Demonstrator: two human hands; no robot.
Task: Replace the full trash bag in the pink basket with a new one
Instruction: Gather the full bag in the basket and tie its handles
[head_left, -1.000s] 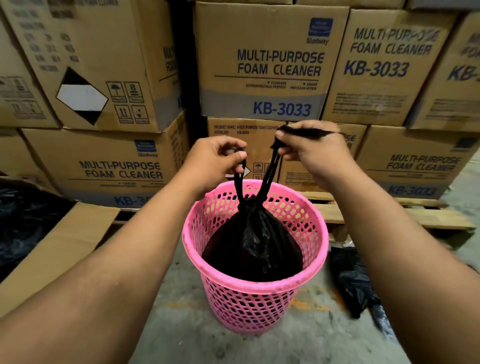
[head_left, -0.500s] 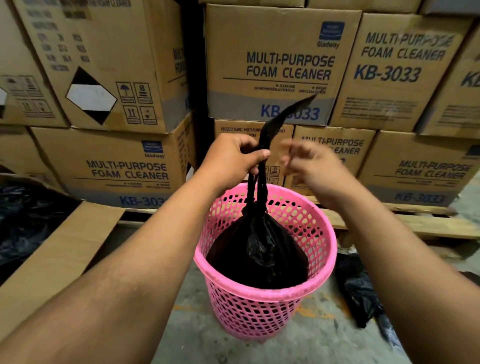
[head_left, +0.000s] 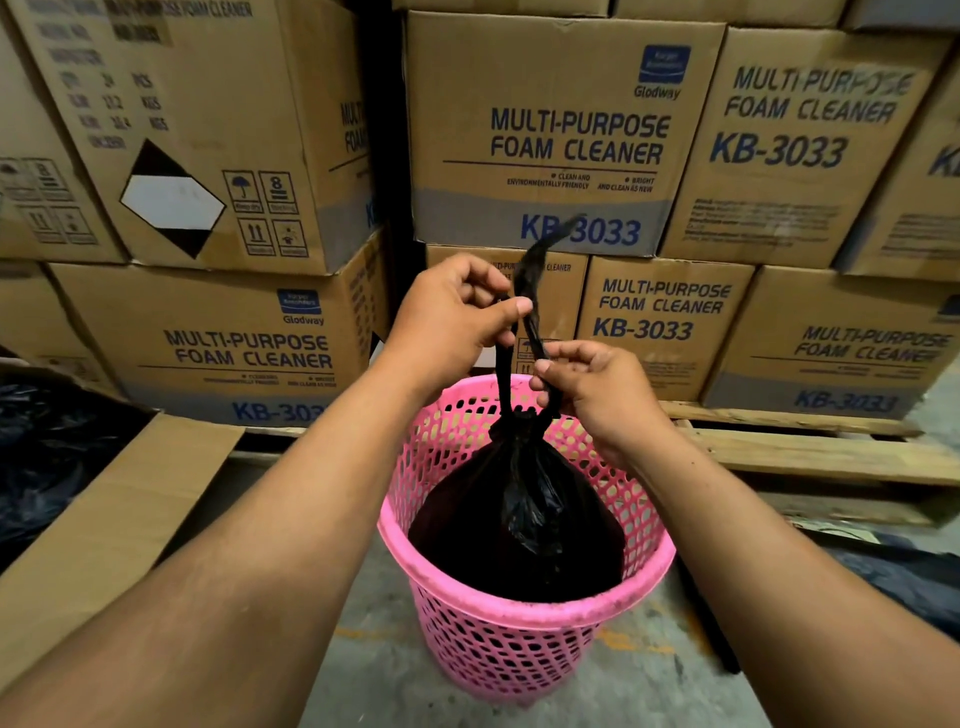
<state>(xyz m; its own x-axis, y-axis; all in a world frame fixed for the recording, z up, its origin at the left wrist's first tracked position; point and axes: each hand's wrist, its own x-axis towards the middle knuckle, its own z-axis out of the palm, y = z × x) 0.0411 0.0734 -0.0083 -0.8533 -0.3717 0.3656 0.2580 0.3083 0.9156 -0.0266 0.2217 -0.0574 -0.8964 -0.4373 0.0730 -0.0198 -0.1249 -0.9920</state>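
A pink plastic lattice basket (head_left: 524, 618) stands on the concrete floor in the middle of the view. Inside it sits a full black trash bag (head_left: 519, 530), its neck gathered into a knot with two thin tails rising from it. My left hand (head_left: 449, 317) is closed on the tails above the basket, and one loose tail end sticks up past its fingers. Lower and to the right, my right hand (head_left: 597, 395) pinches one tail just above the knot.
Stacked cardboard boxes (head_left: 550, 130) of foam cleaner on a wooden pallet (head_left: 810, 447) wall off the back. An open carton flap (head_left: 104, 519) with black plastic behind it lies at the left. More black plastic (head_left: 893, 566) lies on the floor at the right.
My right hand let go of the tail it held high, dropped down and now pinches a tail near the knot. My left hand stayed on the tails. The loose end now sticks upward.
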